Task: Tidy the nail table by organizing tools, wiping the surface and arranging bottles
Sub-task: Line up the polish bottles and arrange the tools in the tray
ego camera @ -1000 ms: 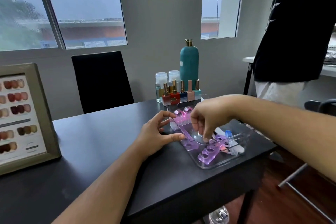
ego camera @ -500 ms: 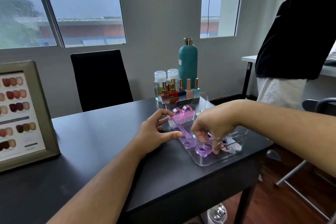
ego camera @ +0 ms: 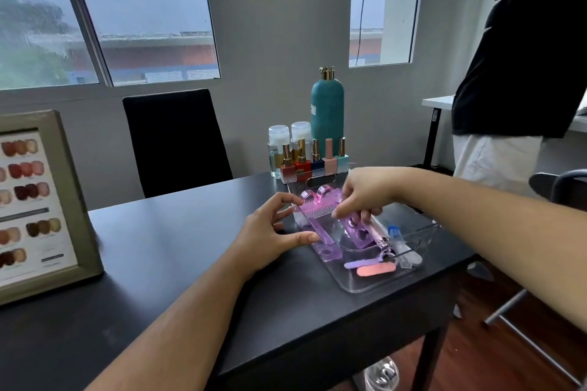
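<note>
Head view: the right hand [ego camera: 362, 197] pinches a purple toe separator [ego camera: 357, 230] over the clear tray [ego camera: 381, 286] at the black surface's [ego camera: 178, 257] right edge. The left hand [ego camera: 270, 235] rests open against the tray's left side, thumb touching it; polish bottles [ego camera: 313, 165] stand just behind.

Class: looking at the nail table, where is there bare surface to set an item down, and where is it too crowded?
Bare: the black table between the framed colour chart and the left hand, plus the near edge below the clear tray. Crowded: the tray itself, where the right hand works, and the far corner packed with polish bottles.
</note>
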A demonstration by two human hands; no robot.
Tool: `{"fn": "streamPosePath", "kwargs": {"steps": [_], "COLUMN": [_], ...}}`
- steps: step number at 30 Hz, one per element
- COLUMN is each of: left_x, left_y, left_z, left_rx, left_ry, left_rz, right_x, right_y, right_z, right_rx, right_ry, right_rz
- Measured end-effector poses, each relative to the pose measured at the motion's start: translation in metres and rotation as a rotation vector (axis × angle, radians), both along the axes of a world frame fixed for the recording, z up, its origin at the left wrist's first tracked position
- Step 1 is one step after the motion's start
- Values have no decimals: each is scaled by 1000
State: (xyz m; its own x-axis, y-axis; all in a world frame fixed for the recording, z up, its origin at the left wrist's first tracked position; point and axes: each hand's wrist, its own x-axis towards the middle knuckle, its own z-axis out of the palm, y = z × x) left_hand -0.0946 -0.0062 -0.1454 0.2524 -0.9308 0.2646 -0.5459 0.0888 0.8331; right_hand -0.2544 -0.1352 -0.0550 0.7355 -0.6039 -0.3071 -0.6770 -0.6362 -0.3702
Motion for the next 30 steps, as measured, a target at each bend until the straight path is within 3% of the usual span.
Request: {"fn": "streamPosePath", "kwargs": {"steps": [14,22,30], "left_x": [-2,-1,-1], "left_y": [0,0,1], "left_z": [0,0,1], "left_rx": [12,-9,-9], "left_ry": [6,-5,-5], "left_rz": [3,0,1], "right_x": [9,13,12], "right_y": [16,18,21], "right_z": [-6,-10,-9], "right_rx": [-209,-51,-88], "right_ry": [97,49,77], "right_rz": [-32,17,44]}}
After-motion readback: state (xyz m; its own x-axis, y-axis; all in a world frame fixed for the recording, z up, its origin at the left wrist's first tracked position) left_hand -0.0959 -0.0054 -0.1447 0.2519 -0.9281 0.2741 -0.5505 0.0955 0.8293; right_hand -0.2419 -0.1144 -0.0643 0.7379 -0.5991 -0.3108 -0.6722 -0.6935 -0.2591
